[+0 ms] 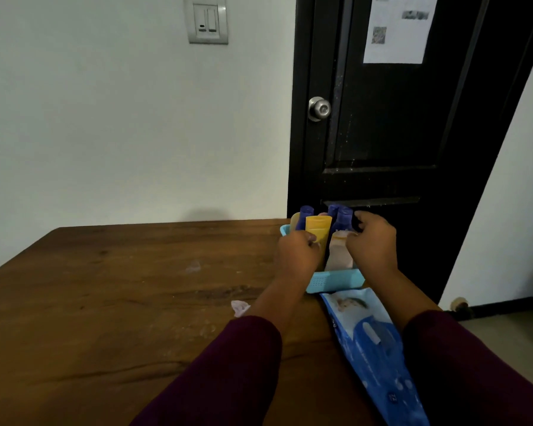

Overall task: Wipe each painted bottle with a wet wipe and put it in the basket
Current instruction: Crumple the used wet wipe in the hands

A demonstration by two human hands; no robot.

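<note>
Sleeves [228,373] nearest; the wipe pack [373,342] lies lengthwise between them, pointing far toward the basket [333,281] at the table's [105,287] far right edge. All bottles in sight stand upright in the basket. Left hand [299,255] curls beside the yellow bottle [319,226], right hand [373,241] at the pale bottle's [339,258] top; whether either grips cannot be told. The pale bottle, long axis vertical, stands between both hands, nearer the right
</note>
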